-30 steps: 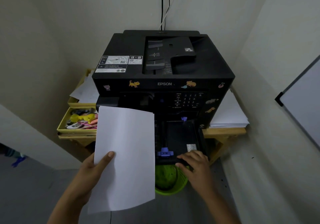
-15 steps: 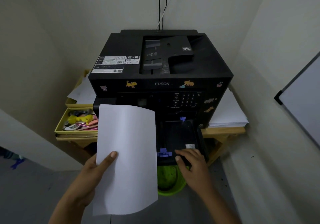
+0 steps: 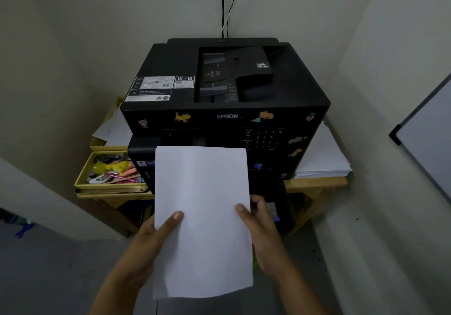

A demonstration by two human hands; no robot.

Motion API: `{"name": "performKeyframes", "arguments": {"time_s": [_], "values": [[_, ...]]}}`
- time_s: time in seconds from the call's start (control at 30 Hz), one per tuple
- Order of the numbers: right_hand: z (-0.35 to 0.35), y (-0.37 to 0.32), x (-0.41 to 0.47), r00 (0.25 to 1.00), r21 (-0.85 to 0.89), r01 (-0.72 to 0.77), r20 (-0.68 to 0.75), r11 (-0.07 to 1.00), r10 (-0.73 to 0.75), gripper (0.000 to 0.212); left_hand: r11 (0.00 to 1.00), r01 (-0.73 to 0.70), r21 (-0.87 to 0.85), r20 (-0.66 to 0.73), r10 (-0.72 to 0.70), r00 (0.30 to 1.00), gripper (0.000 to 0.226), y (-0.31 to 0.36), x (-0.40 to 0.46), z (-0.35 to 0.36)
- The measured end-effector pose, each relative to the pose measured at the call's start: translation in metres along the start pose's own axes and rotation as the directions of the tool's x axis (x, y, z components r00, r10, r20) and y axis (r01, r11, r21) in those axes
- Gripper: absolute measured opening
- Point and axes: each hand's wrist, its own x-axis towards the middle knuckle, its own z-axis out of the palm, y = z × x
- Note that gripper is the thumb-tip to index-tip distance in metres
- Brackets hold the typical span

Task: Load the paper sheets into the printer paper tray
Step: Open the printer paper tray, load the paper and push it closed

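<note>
I hold white paper sheets (image 3: 202, 207) upright in front of the black Epson printer (image 3: 227, 95). My left hand (image 3: 156, 239) grips their left edge with the thumb on the front. On the right edge, my right hand (image 3: 258, 224) grips the same sheets. The pulled-out black paper tray (image 3: 278, 202) sits low at the printer's front, mostly hidden behind the sheets. Only its right side shows, beside my right hand.
The printer stands on a wooden table (image 3: 314, 183) in a wall corner. A stack of white paper (image 3: 322, 161) lies to its right. A yellow tray of small items (image 3: 83, 183) sits to its left. A white board (image 3: 427, 139) leans on the right wall.
My right hand left the tray's front edge and took hold of the sheets' right edge. The sheets moved right, in front of the tray, now held by both hands.
</note>
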Motion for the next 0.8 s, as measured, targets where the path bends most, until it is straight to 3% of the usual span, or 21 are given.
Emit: {"name": "performKeyframes", "arguments": {"time_s": [0.17, 0.4, 0.6, 0.8], "values": [[-0.001, -0.006, 0.002, 0.991, -0.085, 0.120, -0.043, 0.989, -0.124, 0.038, 0.998, -0.052, 0.039, -0.013, 0.052, 0.999, 0.038, -0.001, 0.004, 0.009], [0.003, -0.020, 0.012, 0.975, -0.373, 0.180, -0.051, 0.910, -0.214, 0.048, 0.993, -0.112, 0.033, -0.148, 0.115, 0.982, 0.029, 0.003, 0.012, 0.032], [0.007, -0.012, 0.021, 0.929, -0.279, 0.241, -0.210, 0.930, -0.304, 0.045, 0.997, -0.081, -0.006, -0.200, 0.078, 0.977, 0.052, -0.002, 0.020, 0.032], [0.007, 0.009, 0.022, 0.910, -0.399, 0.210, -0.254, 0.893, -0.328, 0.046, 0.997, -0.066, -0.036, -0.214, 0.056, 0.975, 0.030, -0.019, 0.024, 0.032]]}}
